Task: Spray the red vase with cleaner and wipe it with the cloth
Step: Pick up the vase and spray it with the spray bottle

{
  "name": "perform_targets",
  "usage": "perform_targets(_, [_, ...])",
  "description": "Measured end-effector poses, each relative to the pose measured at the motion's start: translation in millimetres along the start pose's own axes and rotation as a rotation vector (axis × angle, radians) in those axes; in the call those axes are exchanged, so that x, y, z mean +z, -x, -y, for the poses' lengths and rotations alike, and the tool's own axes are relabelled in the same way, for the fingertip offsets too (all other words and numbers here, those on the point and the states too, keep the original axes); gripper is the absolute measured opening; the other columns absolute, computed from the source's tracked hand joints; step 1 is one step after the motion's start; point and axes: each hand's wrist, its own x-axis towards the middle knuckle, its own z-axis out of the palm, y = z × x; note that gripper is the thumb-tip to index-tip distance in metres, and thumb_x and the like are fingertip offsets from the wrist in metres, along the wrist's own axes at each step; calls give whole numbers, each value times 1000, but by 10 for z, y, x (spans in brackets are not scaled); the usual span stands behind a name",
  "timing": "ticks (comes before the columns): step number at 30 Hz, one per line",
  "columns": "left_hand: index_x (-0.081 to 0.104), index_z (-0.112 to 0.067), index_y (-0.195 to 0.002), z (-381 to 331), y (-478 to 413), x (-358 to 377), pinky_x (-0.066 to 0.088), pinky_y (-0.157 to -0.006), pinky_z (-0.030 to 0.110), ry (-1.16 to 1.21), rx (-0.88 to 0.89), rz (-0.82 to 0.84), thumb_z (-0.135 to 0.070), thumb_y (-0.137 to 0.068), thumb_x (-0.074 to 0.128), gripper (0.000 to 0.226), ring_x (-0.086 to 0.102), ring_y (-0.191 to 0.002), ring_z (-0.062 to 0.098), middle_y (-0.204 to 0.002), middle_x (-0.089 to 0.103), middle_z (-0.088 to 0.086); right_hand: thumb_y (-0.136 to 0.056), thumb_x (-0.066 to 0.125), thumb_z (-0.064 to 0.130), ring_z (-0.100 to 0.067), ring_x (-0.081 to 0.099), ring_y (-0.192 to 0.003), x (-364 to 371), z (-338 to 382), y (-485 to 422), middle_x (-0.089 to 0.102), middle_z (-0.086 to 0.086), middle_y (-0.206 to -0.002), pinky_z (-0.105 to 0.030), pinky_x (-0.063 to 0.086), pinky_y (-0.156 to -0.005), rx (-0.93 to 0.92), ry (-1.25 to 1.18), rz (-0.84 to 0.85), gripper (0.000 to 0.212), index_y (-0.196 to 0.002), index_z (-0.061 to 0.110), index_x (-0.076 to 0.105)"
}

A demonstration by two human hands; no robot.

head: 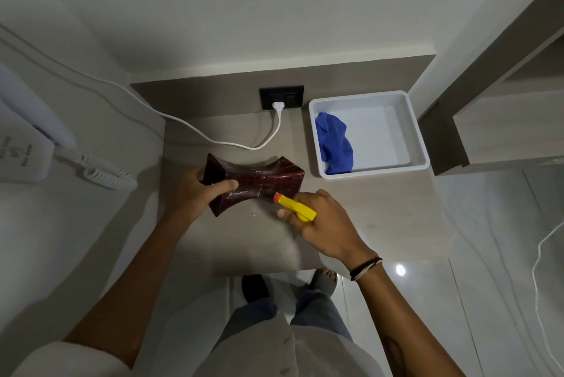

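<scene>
The left hand (198, 190) grips the red vase (259, 183) tilted; the right hand (317, 221) holds the spray bottle (296, 207), nozzle beside the vase. It should mist evenly, turning the vase.

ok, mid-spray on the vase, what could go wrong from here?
1. The wall socket with its white plug sits just beyond the red vase; overspray from the yellow spray nozzle in the right hand could reach it.
2. The left hand alone holds the vase tilted by one end; wet with cleaner, it may slip.
3. The blue cloth lies in the white tray, so a hand must free up first.
</scene>
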Motion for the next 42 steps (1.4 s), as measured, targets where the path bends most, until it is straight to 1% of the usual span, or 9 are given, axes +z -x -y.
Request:
perform_targets(3, [85,-17,-101,-9,-10,-2,62,-83,39,110,-153,-4,-64,-52,90,68,82,-94,30,-91,86,3,-103,62,55,-2,44,-72,17,108,-14,52,18,-71,-18,30,-61,-45,14,-5,34,-80,33,52])
perform_targets(8, [87,-19,-99,-4,-11,15,63,-100,52,127,-229,-3,-66,-58,92,63,83,-95,26,-92,87,2,-103,60,59,-20,66,-99,96,220,-64,76,4,-100,-35,55,-76,-60,85,-15,37,-98,24,73])
perform_targets(15, [83,-21,-114,17,-20,22,65,-94,52,157,-206,-11,-74,-54,94,80,82,-99,31,-103,86,4,-103,55,65,-24,63,-98,128,-26,-31,78,-1,-101,-36,52,-75,61,178,-17,45,-107,24,73])
perform_targets(18, [56,-45,-153,-14,6,32,63,-98,48,162,-118,14,-70,-65,89,97,74,-115,23,-131,71,-13,-102,58,63,-23,60,-91,93,-195,27,77,-3,-96,-33,42,-68,105,132,-59,42,-100,23,71])
perform_targets(21, [56,-77,-129,-83,48,25,61,-102,45,112,-6,122,-68,-71,83,64,72,-123,22,-118,76,-29,-102,58,63,-20,59,-89,60,-282,77,76,2,-94,-33,41,-67,119,81,-65,40,-100,25,71])
perform_targets(24, [40,-59,-160,-37,76,2,46,-121,51,-51,-3,153,-73,-59,92,114,55,-144,26,-158,53,-2,-102,60,61,-18,59,-87,50,-290,96,70,8,-89,-32,42,-69,121,17,-68,34,-96,29,68])
perform_targets(27, [33,-40,-169,-45,119,7,43,-124,51,-198,69,195,-66,-42,99,146,50,-146,25,-162,40,7,-102,62,57,-17,57,-84,49,-242,93,64,13,-83,-32,41,-67,94,-36,-57,28,-89,33,61])
perform_targets(34, [77,-34,-112,-187,62,47,65,-85,38,-193,182,45,-61,-54,99,68,77,-96,6,-103,82,-11,-102,61,58,-14,54,-84,146,-45,17,62,13,-84,-31,44,-68,-56,1,4,33,-87,29,60])
perform_targets(42, [83,-33,-94,-284,52,18,55,-72,28,-117,-66,-10,-75,-54,82,59,78,-84,6,-83,83,-13,-102,59,60,-8,48,-87,271,71,-110,73,8,-97,-21,31,-66,-124,115,-65,36,-98,26,69])
